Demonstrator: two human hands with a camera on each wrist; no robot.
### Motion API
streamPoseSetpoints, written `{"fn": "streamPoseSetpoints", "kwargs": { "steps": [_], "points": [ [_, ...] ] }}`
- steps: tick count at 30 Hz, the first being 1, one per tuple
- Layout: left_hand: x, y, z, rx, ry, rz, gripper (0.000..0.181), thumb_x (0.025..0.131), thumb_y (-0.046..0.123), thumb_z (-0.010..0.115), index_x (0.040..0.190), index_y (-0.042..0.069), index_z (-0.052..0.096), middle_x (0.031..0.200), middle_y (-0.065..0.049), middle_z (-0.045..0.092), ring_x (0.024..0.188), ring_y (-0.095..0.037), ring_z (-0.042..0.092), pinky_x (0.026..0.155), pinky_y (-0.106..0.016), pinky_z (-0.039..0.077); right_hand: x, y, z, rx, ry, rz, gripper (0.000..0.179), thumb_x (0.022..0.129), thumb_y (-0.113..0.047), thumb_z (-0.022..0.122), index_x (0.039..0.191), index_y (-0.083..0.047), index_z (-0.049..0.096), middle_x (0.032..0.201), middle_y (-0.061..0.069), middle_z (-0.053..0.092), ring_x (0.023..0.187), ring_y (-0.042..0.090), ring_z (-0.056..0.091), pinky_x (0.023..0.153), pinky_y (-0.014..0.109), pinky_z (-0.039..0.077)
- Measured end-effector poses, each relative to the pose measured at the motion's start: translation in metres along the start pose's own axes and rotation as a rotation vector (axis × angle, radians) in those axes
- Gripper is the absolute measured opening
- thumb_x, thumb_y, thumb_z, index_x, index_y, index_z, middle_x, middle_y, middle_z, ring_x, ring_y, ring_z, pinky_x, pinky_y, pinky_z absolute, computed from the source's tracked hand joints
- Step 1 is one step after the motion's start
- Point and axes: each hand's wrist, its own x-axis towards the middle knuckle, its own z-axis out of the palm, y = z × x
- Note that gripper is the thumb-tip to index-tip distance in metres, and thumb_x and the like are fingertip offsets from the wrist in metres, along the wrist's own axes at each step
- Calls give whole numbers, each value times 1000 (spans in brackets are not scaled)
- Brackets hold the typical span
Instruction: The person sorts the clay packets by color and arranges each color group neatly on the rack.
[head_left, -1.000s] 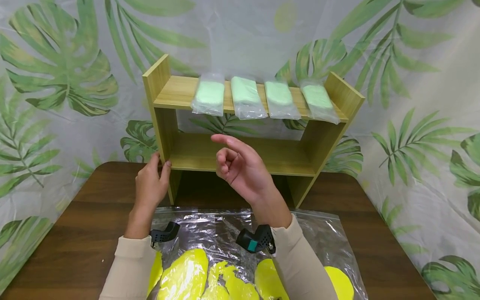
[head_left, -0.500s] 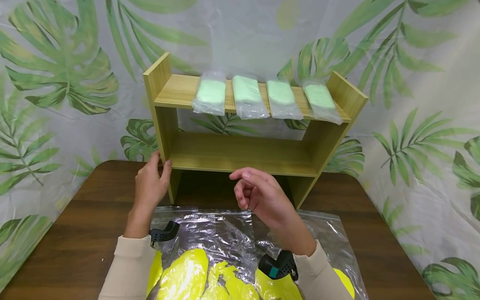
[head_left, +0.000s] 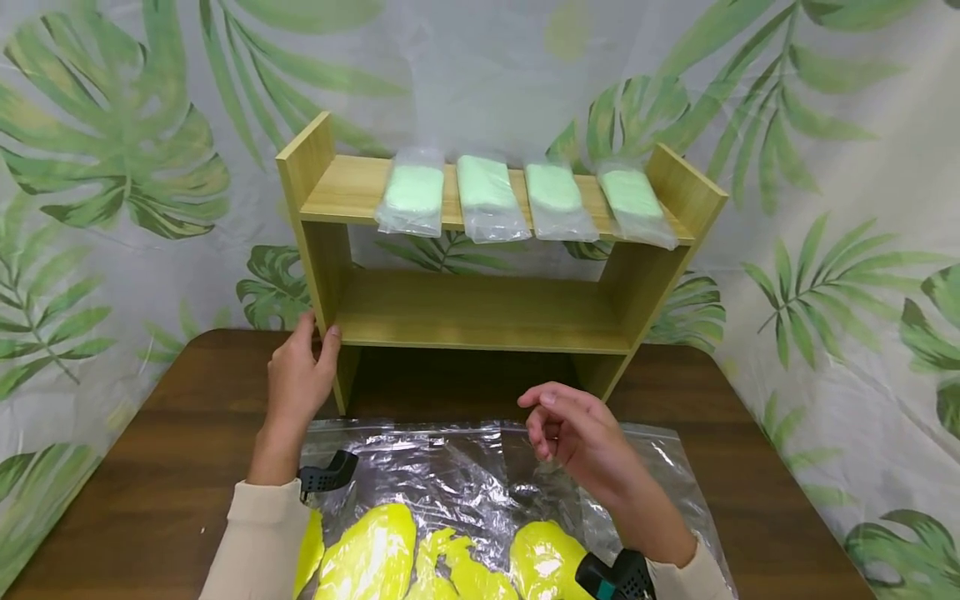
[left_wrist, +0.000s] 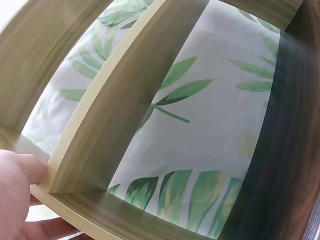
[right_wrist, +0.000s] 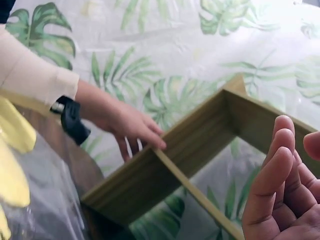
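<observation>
A small wooden shelf unit (head_left: 480, 310) stands on the dark table. My left hand (head_left: 300, 371) grips the front edge of its left side panel, level with the middle board. In the left wrist view the thumb (left_wrist: 22, 167) lies against the edge and the other fingers reach round the outside, partly hidden. My right hand (head_left: 573, 429) hovers above a clear plastic zip bag (head_left: 465, 454), loosely curled with nothing in it. Several pale green packs (head_left: 486, 187) in clear wrappers lie side by side on the top board, overhanging its front edge.
Bright yellow flat pieces (head_left: 367, 550) lie in or under the clear bag at the table's near side; which, I cannot tell. The brown table (head_left: 176, 467) ends at a leaf-patterned cloth (head_left: 810, 208) behind and beside it.
My right hand has moved down and to the right, away from the shelf. My left hand keeps its grip on the side panel.
</observation>
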Motion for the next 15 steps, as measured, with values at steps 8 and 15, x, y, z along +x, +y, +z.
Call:
{"fn": "streamPoseSetpoints", "kwargs": {
  "steps": [8, 15],
  "points": [
    [-2, -1, 3, 11, 39, 30, 31, 100, 26, 47, 116, 1, 55, 89, -22, 66, 76, -40, 63, 67, -55, 42, -37, 0, -21, -28, 80, 59, 29, 105, -11, 35, 109, -8, 64, 80, 0, 64, 66, 10, 58, 63, 23, 48],
    [-1, -1, 1, -9, 36, 18, 34, 100, 27, 47, 119, 0, 55, 98, -24, 67, 87, -45, 63, 74, -59, 42, -68, -3, -39, -36, 71, 59, 39, 106, -10, 26, 115, -9, 64, 87, -1, 65, 72, 11, 57, 68, 23, 49]
  ]
}}
